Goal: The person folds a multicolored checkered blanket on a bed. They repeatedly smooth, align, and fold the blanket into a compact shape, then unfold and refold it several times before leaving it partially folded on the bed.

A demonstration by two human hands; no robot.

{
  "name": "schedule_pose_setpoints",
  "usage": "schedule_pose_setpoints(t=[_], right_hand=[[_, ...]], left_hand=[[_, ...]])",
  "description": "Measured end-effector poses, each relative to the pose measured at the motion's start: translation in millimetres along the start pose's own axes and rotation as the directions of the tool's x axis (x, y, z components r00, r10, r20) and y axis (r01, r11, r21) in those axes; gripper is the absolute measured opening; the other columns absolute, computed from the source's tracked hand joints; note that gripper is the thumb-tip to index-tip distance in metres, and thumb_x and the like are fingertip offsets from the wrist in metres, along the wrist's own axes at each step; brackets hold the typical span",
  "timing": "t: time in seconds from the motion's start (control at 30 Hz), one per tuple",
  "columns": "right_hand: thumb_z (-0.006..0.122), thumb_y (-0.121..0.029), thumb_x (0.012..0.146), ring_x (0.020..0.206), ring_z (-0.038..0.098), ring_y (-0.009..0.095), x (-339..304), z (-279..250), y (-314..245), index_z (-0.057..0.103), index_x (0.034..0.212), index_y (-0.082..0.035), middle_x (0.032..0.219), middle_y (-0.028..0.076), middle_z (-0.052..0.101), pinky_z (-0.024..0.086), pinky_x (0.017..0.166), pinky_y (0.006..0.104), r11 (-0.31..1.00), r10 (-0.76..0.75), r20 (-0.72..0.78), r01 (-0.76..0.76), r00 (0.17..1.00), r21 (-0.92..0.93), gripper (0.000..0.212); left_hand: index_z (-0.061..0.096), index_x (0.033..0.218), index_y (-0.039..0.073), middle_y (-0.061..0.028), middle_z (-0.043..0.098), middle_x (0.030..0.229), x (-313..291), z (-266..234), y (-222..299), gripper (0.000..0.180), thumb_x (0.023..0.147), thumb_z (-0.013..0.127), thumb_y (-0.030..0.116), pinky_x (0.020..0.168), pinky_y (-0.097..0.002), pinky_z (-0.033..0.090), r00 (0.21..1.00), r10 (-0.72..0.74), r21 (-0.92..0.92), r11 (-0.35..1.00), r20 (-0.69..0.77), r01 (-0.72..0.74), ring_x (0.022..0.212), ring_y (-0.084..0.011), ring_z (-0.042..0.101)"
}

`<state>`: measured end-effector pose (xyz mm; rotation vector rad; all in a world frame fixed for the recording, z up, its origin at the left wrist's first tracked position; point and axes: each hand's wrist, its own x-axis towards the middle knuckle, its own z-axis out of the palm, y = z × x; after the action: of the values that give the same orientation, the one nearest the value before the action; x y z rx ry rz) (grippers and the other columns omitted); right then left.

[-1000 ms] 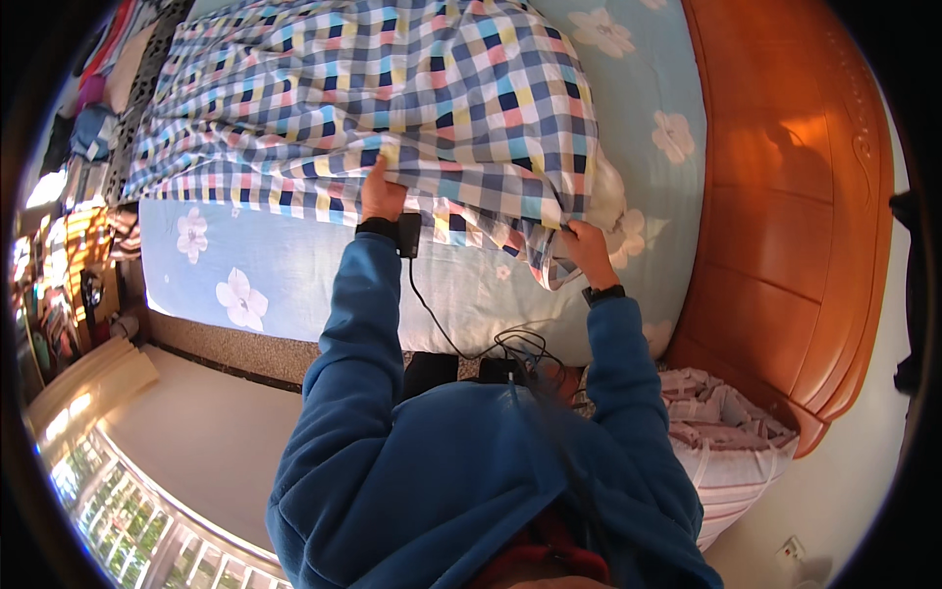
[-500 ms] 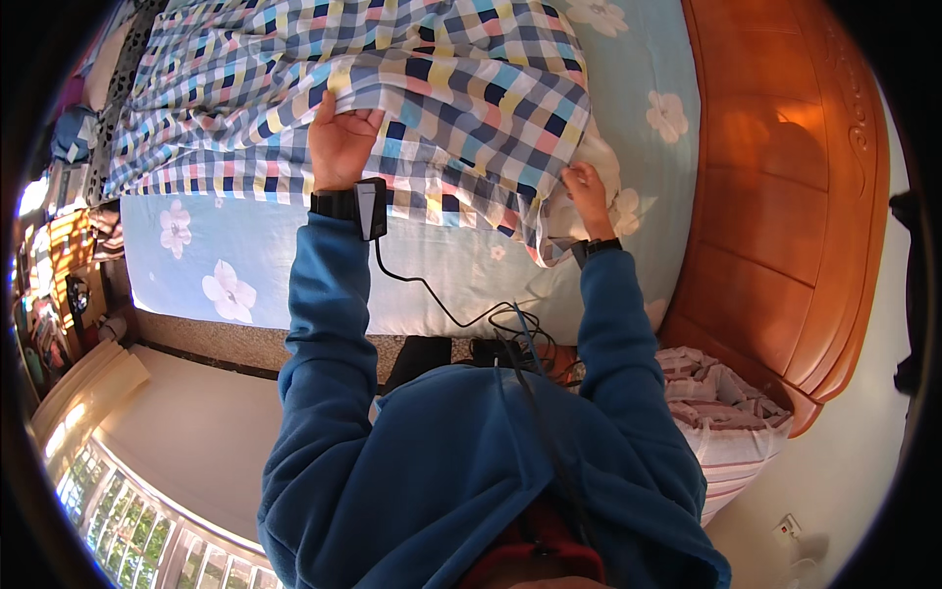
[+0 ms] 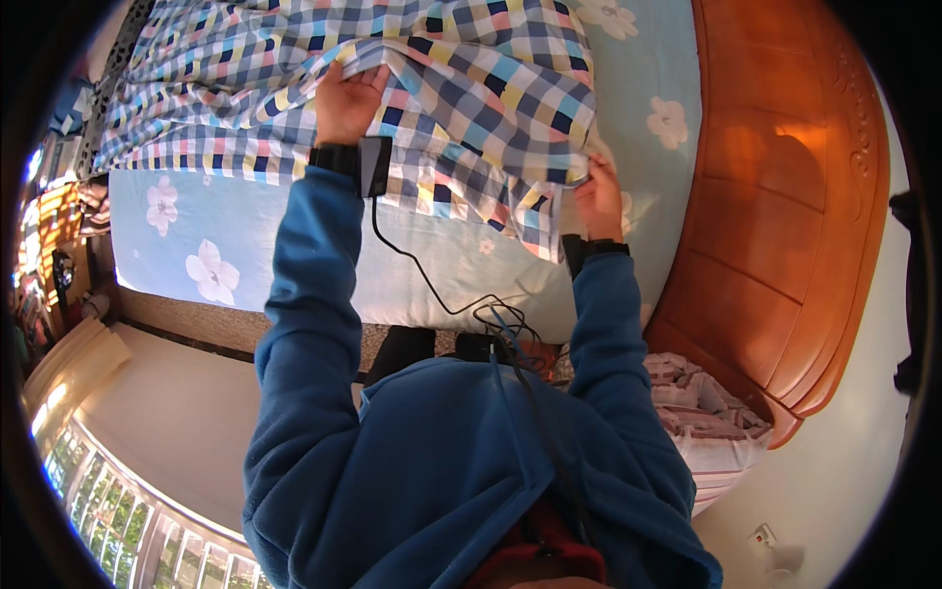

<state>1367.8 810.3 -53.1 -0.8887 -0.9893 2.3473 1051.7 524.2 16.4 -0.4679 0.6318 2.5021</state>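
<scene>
A checked quilt in blue, white, yellow and pink is spread over a pale blue flowered bed sheet. My left hand, palm turned up, grips the quilt's raised fold at mid-bed; its fingertips are partly under the cloth. To the right, my right hand pinches the quilt near its corner, close to the headboard side. Below the raised fold, a lower layer of the same checked cloth lies on the sheet. Dark bands circle both wrists, and a small black box sits beside the left one.
A carved wooden headboard stands at the right. A black cable runs from the box across the sheet toward my body. Next to the headboard's near end is a striped bag. A railed window is at lower left.
The right hand has come up with the quilt's corner, covering pale cloth that showed there before. My left hand has shifted slightly farther away with the fold.
</scene>
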Motion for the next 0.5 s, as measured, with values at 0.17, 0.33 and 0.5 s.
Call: schedule_pose_setpoints(t=[0.17,0.33,0.5], right_hand=[[0.043,-0.013,0.103,0.109,0.060,0.021,26.8,-30.2,-52.0,0.055,0.118,0.000,0.118,0.011,0.062,0.046,0.100,0.0342,0.967,-0.189,0.028,0.191,0.982,-0.169,0.023],[0.055,-0.006,0.092,0.105,0.060,0.017,29.9,-24.8,-81.9,0.054,0.126,0.004,0.118,0.011,0.065,0.046,0.092,0.0292,0.661,-0.330,0.182,0.364,0.926,-0.656,0.035],[0.061,-0.005,0.084,0.099,0.061,0.016,5.8,-1.5,-89.6,0.056,0.126,0.003,0.112,0.012,0.067,0.047,0.086,0.0276,0.544,-0.369,0.266,0.439,0.891,-0.715,0.043]], left_hand=[[0.041,0.130,-0.003,-0.0227,0.049,0.135,42.5,1.1,-4.6,0.042,0.106,0.027,0.029,0.112,-0.0546,0.035,0.998,0.023,0.030,0.999,0.061,-0.025,0.128,-0.0398,0.046],[0.048,0.105,-0.002,-0.0212,0.059,0.106,82.3,-11.0,-12.5,0.033,0.104,0.037,0.028,0.104,-0.0577,0.042,0.992,0.003,-0.061,0.998,0.130,0.005,0.108,-0.0382,0.057],[0.041,0.128,0.007,-0.0158,0.050,0.130,55.3,-12.2,-45.7,0.034,0.105,0.036,0.031,0.108,-0.0526,0.039,0.971,0.002,0.187,0.981,0.241,-0.049,0.124,-0.0378,0.049]])
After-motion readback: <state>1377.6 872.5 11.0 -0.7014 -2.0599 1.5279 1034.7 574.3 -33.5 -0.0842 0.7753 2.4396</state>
